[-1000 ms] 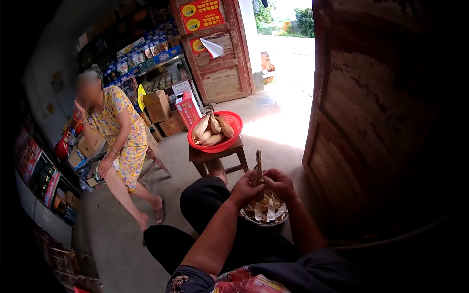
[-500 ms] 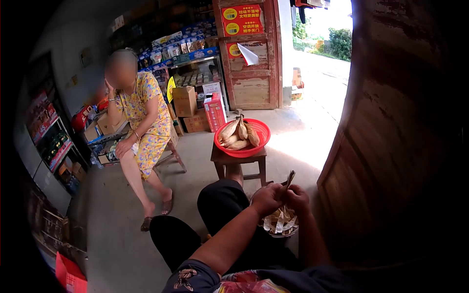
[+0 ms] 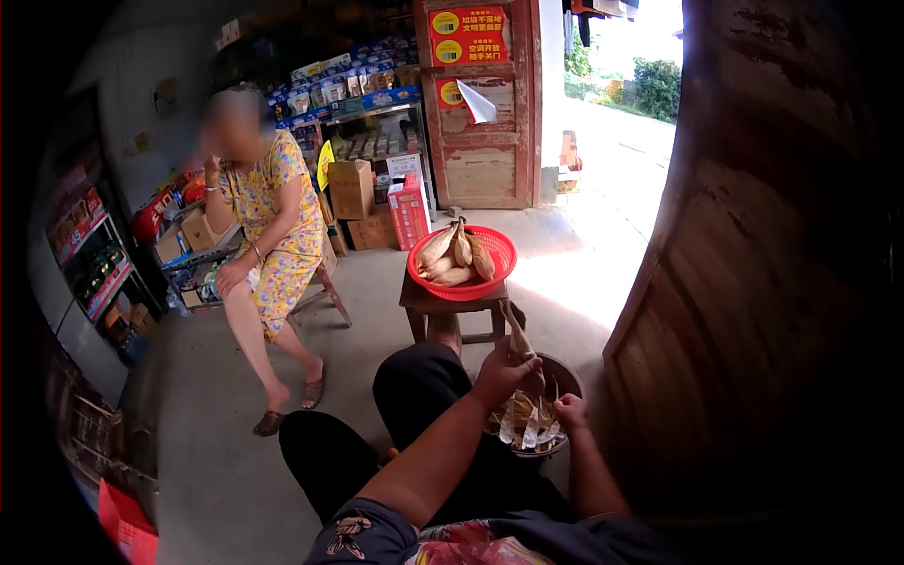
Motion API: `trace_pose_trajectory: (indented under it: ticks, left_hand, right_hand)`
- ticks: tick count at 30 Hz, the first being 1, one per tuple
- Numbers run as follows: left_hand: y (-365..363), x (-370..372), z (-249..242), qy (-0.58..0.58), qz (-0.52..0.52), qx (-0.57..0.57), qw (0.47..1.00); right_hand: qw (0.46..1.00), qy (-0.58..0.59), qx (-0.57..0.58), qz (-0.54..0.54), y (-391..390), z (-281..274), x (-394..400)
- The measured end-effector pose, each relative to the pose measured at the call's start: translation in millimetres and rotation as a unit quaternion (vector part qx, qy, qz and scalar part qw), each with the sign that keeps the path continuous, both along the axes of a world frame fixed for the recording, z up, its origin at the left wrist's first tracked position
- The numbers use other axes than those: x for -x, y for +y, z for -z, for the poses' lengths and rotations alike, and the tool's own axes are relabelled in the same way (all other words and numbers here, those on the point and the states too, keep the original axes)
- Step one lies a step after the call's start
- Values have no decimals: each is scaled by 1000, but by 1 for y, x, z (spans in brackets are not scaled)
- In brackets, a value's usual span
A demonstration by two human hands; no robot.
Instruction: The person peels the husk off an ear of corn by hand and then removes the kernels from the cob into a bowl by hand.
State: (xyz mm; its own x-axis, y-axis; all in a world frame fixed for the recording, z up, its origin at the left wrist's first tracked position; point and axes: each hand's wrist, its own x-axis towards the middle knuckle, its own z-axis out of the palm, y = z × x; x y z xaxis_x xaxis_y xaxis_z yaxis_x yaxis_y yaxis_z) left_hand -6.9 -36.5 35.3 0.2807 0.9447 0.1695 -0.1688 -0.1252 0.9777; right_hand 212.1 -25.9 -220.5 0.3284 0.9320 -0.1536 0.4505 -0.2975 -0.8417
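Note:
My left hand (image 3: 503, 373) is closed around a dry ear of corn (image 3: 517, 331), which stands tilted with its narrow end up. Just right of and below it, my right hand (image 3: 571, 412) is closed, its fingertips at a thin pale strip of corn husk (image 3: 556, 390). Beneath both hands is a round bowl (image 3: 569, 375) holding loose husk pieces (image 3: 527, 421). In front of me, several husk-covered corn ears (image 3: 461, 254) lie in a red plastic basket (image 3: 507, 252) on a small wooden stool (image 3: 414, 298).
A person (image 3: 278, 207) in a yellow flowered outfit sits at the left. Cardboard boxes (image 3: 353, 190) and shelves of packaged goods (image 3: 363, 85) stand behind. A wooden door (image 3: 725, 254) rises close on my right, beside the bright doorway.
My hands were together on the corn ear; now they are apart. The right hand has moved down toward the bowl, while the left holds the ear slightly further left.

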Motion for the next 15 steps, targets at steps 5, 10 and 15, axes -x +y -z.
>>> trace_pose_trajectory:
  ticks: [5,10,15]
  left_hand:
    - [-1,12,-13,-100,-4,104,990]
    - [-4,10,-15,-58,20,99,993]
    - [-11,4,-16,-34,115,88,989]
  right_hand:
    - [999,-24,22,-33,-14,-32,0]
    - [957,220,-179,-69,-17,-179,28]
    - [910,342,-162,-171,-43,-251,44]
